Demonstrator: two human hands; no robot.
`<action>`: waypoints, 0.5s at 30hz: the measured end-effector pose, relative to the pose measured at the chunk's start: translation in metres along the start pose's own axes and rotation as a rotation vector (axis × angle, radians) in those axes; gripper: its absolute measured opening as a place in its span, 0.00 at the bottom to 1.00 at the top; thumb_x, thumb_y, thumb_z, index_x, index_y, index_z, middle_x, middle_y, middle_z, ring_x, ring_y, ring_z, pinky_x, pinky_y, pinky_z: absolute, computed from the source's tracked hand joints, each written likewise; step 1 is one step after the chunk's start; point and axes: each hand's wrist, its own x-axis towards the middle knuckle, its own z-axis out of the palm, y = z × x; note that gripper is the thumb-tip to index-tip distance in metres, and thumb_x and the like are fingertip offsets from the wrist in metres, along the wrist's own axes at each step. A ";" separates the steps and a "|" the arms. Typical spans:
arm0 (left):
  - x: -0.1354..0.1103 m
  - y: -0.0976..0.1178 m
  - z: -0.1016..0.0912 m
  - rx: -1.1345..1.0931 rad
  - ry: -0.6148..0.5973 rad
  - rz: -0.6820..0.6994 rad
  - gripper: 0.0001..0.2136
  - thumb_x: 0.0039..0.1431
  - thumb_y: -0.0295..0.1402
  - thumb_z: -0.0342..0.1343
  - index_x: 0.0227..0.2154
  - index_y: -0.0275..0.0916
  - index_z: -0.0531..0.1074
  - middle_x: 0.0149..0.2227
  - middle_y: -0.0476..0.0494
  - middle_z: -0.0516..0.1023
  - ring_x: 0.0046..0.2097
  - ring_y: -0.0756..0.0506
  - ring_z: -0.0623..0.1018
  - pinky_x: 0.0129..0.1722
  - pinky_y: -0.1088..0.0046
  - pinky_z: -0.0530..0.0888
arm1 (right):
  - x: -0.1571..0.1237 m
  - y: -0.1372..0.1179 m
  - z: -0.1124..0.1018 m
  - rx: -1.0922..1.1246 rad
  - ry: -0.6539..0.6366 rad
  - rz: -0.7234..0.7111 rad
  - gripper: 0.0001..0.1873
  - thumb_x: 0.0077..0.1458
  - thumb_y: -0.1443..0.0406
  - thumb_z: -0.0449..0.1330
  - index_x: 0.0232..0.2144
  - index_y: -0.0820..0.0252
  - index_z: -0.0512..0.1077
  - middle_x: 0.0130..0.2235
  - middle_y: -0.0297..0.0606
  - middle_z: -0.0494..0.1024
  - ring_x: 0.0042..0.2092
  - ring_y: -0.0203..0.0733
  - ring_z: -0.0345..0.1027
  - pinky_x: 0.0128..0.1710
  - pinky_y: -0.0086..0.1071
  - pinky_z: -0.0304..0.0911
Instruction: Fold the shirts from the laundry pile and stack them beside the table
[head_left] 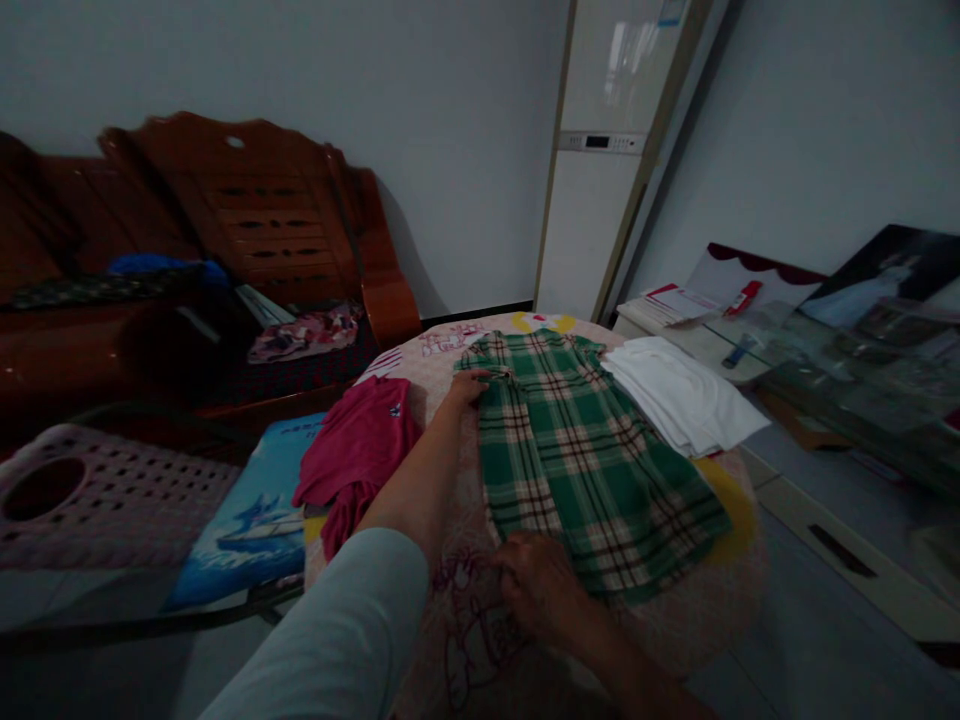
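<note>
A green plaid shirt [574, 450] lies spread on a round table, its left side folded over in a long strip. My left hand [471, 386] is at the upper left edge of the shirt, fingers closed on the cloth. Down at the near left corner, my right hand [536, 580] pinches the hem. To the left of my left forearm lies a crumpled magenta garment [360, 440]. White folded cloth [679, 392] rests against the shirt's right side.
The table [480, 640] has a patterned pink cover. Beyond it stand a wooden sofa [277, 230] and a tall white air conditioner [592, 210]. A woven chair [112, 495] with a blue printed bag [259, 520] is at left, a glass-topped cabinet [817, 385] at right.
</note>
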 end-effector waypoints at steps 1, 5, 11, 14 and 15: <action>0.000 0.000 0.002 -0.029 -0.007 -0.004 0.20 0.55 0.23 0.56 0.52 0.39 0.74 0.41 0.45 0.83 0.37 0.49 0.81 0.38 0.76 0.77 | -0.001 0.003 -0.001 0.049 0.006 -0.003 0.14 0.49 0.73 0.55 0.37 0.58 0.77 0.35 0.38 0.76 0.39 0.40 0.69 0.39 0.31 0.59; 0.003 0.003 0.006 -0.108 0.004 -0.035 0.26 0.53 0.22 0.56 0.56 0.40 0.70 0.49 0.43 0.80 0.43 0.48 0.81 0.42 0.74 0.77 | 0.000 0.009 -0.003 0.183 0.005 0.004 0.17 0.47 0.73 0.55 0.36 0.58 0.78 0.34 0.35 0.77 0.37 0.38 0.69 0.39 0.30 0.57; 0.004 0.001 -0.007 -0.060 0.079 0.009 0.30 0.48 0.18 0.56 0.56 0.40 0.71 0.57 0.45 0.74 0.56 0.45 0.75 0.55 0.74 0.71 | 0.014 -0.001 -0.004 0.231 -0.084 -0.025 0.12 0.46 0.73 0.55 0.29 0.59 0.77 0.29 0.33 0.78 0.31 0.35 0.68 0.32 0.27 0.53; 0.001 0.000 -0.020 -0.008 0.103 0.069 0.29 0.46 0.16 0.55 0.54 0.40 0.74 0.54 0.48 0.77 0.55 0.44 0.75 0.55 0.73 0.70 | 0.025 -0.007 0.000 0.233 -0.116 -0.062 0.10 0.46 0.73 0.55 0.27 0.60 0.76 0.28 0.34 0.78 0.29 0.35 0.68 0.30 0.27 0.52; 0.000 0.000 -0.025 -0.003 0.097 0.086 0.29 0.46 0.16 0.54 0.53 0.40 0.74 0.52 0.48 0.78 0.54 0.44 0.76 0.54 0.74 0.71 | 0.029 -0.010 0.001 0.227 -0.127 -0.074 0.09 0.45 0.72 0.56 0.27 0.60 0.76 0.27 0.34 0.78 0.29 0.36 0.68 0.30 0.27 0.53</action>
